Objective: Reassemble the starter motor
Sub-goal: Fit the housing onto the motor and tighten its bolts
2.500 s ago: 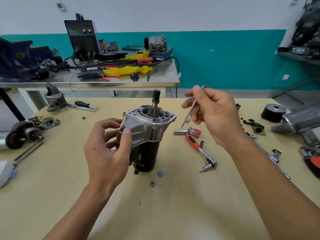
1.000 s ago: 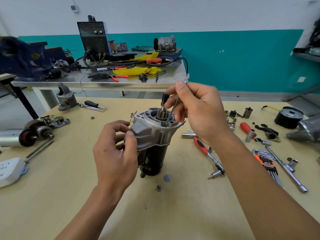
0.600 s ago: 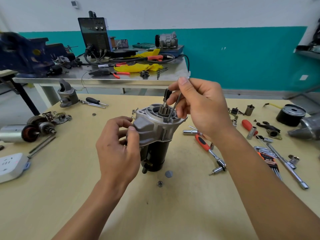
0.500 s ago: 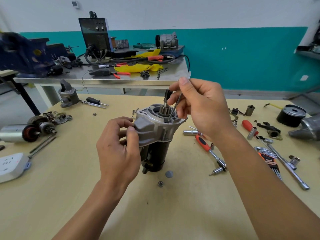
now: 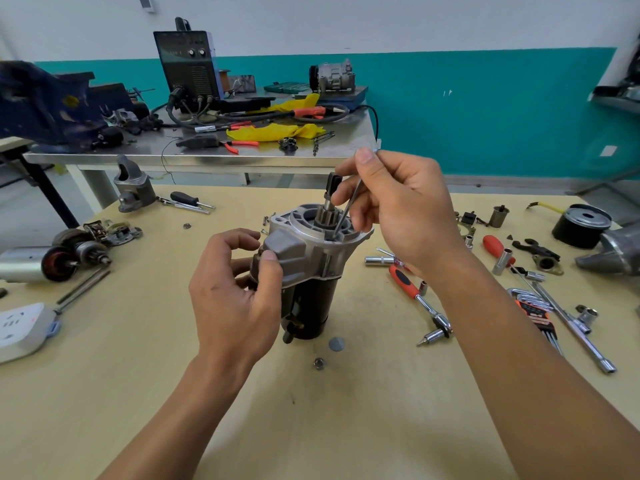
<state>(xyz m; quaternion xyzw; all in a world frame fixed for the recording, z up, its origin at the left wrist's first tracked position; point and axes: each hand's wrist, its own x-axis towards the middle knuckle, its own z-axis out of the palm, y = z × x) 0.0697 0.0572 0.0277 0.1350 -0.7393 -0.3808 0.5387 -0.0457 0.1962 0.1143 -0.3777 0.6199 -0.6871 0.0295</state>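
Observation:
The starter motor (image 5: 311, 268) stands upright on the wooden table (image 5: 104, 393), black body below, grey aluminium nose housing on top, pinion shaft pointing up. My left hand (image 5: 235, 299) grips the housing's left side, thumb on the grey cover. Above it, my right hand (image 5: 398, 209) pinches a long thin bolt (image 5: 346, 211) by its head. The bolt slants down and its tip sits in a hole in the housing's top face, right of the pinion.
A small nut (image 5: 318, 363) and a round disc (image 5: 336, 344) lie just in front of the motor. A red-handled ratchet (image 5: 417, 299), sockets, hex keys (image 5: 540, 317) and a T-wrench lie to the right. An armature (image 5: 55, 263) and power strip (image 5: 20, 330) lie on the left.
My right hand has brought the long bolt from the air on the right over to the housing and lowered its tip into the hole. My left hand has kept its grip.

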